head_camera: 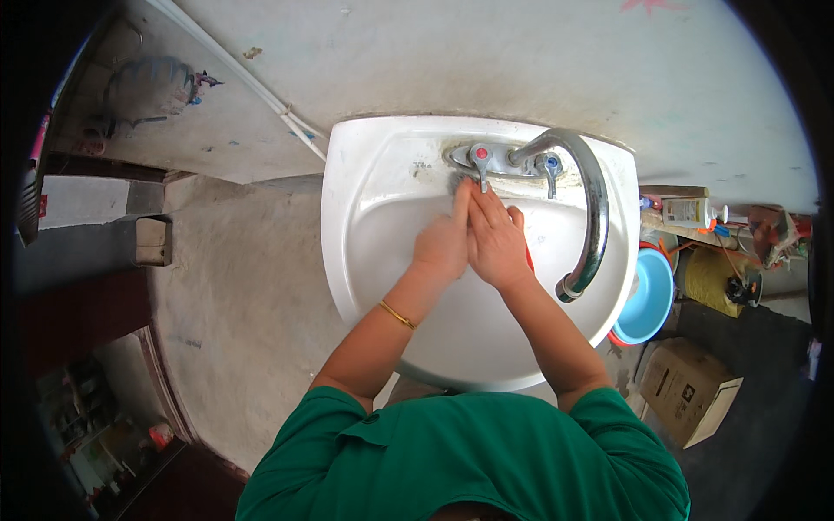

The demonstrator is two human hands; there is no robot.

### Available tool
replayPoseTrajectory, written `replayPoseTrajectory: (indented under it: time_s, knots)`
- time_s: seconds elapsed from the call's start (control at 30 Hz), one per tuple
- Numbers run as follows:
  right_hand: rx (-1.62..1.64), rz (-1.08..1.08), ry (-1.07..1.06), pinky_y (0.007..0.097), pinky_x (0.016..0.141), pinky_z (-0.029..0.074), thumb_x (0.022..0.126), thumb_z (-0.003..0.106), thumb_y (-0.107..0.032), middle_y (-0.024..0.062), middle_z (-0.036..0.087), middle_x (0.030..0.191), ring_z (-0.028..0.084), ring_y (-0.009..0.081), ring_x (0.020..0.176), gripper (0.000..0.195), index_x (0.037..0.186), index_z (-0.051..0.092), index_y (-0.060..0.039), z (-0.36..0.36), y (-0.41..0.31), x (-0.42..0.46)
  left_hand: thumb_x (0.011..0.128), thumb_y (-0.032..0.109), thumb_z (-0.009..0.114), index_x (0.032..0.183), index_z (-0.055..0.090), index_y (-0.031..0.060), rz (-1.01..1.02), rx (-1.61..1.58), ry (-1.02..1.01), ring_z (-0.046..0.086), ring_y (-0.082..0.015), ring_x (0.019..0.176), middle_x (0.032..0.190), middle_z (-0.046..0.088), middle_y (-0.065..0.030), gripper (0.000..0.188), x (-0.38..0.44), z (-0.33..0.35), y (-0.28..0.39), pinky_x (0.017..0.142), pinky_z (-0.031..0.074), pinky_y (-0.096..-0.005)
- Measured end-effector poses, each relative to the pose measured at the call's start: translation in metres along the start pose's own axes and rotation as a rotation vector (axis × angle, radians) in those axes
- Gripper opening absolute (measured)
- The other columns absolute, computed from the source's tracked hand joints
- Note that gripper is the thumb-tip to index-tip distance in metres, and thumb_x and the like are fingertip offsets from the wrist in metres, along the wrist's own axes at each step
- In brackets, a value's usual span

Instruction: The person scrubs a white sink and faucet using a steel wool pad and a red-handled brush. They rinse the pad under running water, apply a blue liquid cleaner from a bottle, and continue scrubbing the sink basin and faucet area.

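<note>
A white ceramic washbasin [371, 312] lies before me with my two hands close together over its back ledge. My left hand [443, 244], blurred and below a gold bangle, points its fingers to a fuzzy grey patch, perhaps a scouring pad [464, 182], beside the red-marked tap handle [482, 166]. Against it lies my right hand [495, 241], fingertips just below that handle. A red edge of some object [530, 257] shows from under the right palm; the rest is hidden. The curved metal spout [596, 202] and blue-marked tap handle [551, 169] stand to the right.
Behind the basin is a stained wall [456, 58] with white pipes [228, 62] at the left. A light blue plastic basin [645, 296], a white bottle [687, 212], a yellow bag [710, 280] and a cardboard box [684, 391] are at the right.
</note>
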State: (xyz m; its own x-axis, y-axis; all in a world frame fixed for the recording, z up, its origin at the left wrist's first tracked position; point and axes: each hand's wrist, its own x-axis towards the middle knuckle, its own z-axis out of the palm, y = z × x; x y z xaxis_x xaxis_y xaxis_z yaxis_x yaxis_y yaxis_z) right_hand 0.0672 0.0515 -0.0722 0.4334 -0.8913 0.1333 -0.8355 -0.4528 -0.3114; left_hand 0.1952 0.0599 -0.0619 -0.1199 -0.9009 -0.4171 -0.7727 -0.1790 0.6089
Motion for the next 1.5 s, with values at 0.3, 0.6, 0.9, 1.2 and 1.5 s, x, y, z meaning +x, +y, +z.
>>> replayPoseTrajectory:
  time_s: [0.3, 0.6, 0.9, 1.2, 1.5]
  knots:
    - [0.112, -0.073, 0.127, 0.0414, 0.096, 0.036, 0.085, 0.057, -0.012, 0.0109, 0.05, 0.141, 0.045, 0.0253, 0.135, 0.053, 0.136, 0.051, -0.0059, 0.015, -0.017, 0.018, 0.09, 0.009, 0.05, 0.155, 0.007, 0.0206, -0.04, 0.077, 0.12, 0.065, -0.0414, 0.095, 0.105, 0.065, -0.0253, 0.079, 0.002, -0.018, -0.02, 0.08, 0.052, -0.0487]
    - [0.371, 0.017, 0.217, 0.0473, 0.106, 0.041, 0.083, 0.05, 0.003, 0.0236, 0.055, 0.128, 0.049, 0.0433, 0.125, 0.045, 0.128, 0.054, 0.0063, -0.021, 0.015, -0.018, 0.091, 0.013, 0.053, 0.154, 0.018, 0.013, 0.258, 0.009, 0.157, 0.065, -0.0384, 0.093, 0.109, 0.064, -0.022, 0.071, 0.006, 0.03, 0.011, 0.074, 0.054, -0.0443]
    - [0.502, 0.023, 0.288, 0.0461, 0.116, 0.03, 0.094, 0.054, -0.012, 0.026, 0.036, 0.15, 0.034, 0.0423, 0.141, 0.055, 0.145, 0.039, 0.0025, -0.04, 0.034, -0.058, 0.09, 0.012, 0.055, 0.151, 0.024, 0.0097, 0.351, -0.02, 0.299, 0.065, -0.0371, 0.088, 0.102, 0.064, -0.0194, 0.069, 0.0, 0.037, 0.059, 0.071, 0.054, -0.0456]
    - [0.686, 0.021, 0.284, 0.0459, 0.112, 0.033, 0.09, 0.052, -0.006, 0.0282, 0.036, 0.148, 0.039, 0.0428, 0.135, 0.055, 0.143, 0.04, 0.0035, -0.061, 0.044, -0.049, 0.09, 0.019, 0.057, 0.131, 0.047, 0.0054, 0.19, 0.158, 0.414, 0.065, -0.0377, 0.091, 0.101, 0.064, -0.0186, 0.045, 0.027, 0.038, 0.075, 0.075, 0.054, -0.0459]
    - [0.839, -0.019, 0.193, 0.0475, 0.114, 0.03, 0.094, 0.048, -0.017, 0.0314, 0.033, 0.147, 0.032, 0.0465, 0.138, 0.059, 0.144, 0.032, 0.0101, -0.056, 0.037, -0.017, 0.092, 0.026, 0.058, 0.106, 0.054, 0.0046, 0.246, -0.117, 0.704, 0.066, -0.0384, 0.083, 0.097, 0.064, -0.0162, 0.026, 0.041, 0.055, 0.059, 0.071, 0.054, -0.0446]
